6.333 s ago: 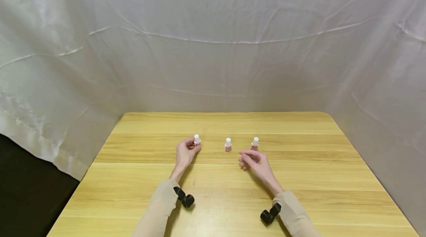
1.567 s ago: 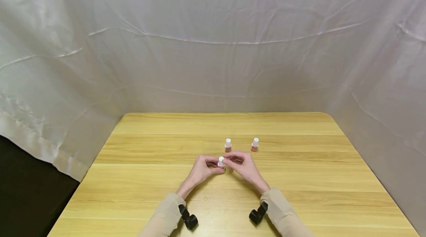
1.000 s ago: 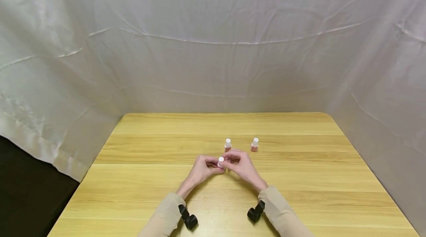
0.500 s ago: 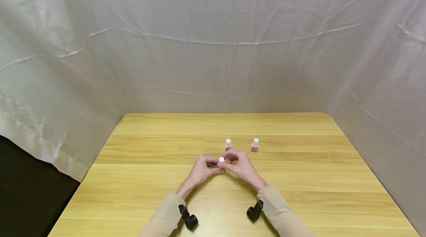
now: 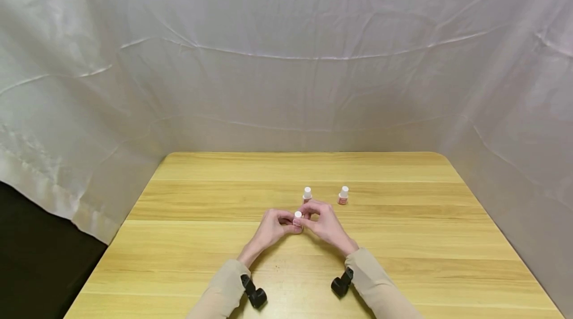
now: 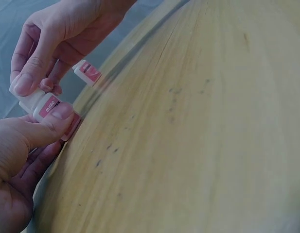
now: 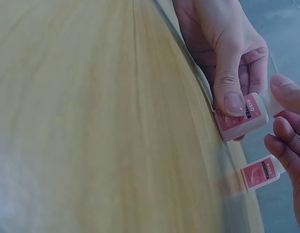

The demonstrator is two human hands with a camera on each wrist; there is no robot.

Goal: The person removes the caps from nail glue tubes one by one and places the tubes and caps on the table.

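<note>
My left hand (image 5: pixel 273 225) pinches a small white bottle (image 7: pixel 232 127) with a pink label by its body, thumb over the label, close over the table. Thumb and fingers of my right hand (image 5: pixel 323 222) grip the bottle's white cap (image 5: pixel 298 215) from the right. In the left wrist view the cap is still on the bottle, partly covered by the right thumb. A second such bottle (image 5: pixel 307 194) stands upright just behind my right fingers, its lower part partly hidden by them. A third bottle (image 5: pixel 343 195) stands upright farther right.
The wooden table (image 5: pixel 403 239) has a few dark specks on its surface in front of the hands. A pale grey curtain (image 5: pixel 286 85) hangs behind it and along both sides. A black wrist camera (image 5: pixel 254 291) is strapped to the left sleeve, another (image 5: pixel 342 281) to the right.
From the back left, my left hand has carried its bottle to the front middle. My right hand has left the right bottle's side for the cap, then shifted slightly leftward around it.
</note>
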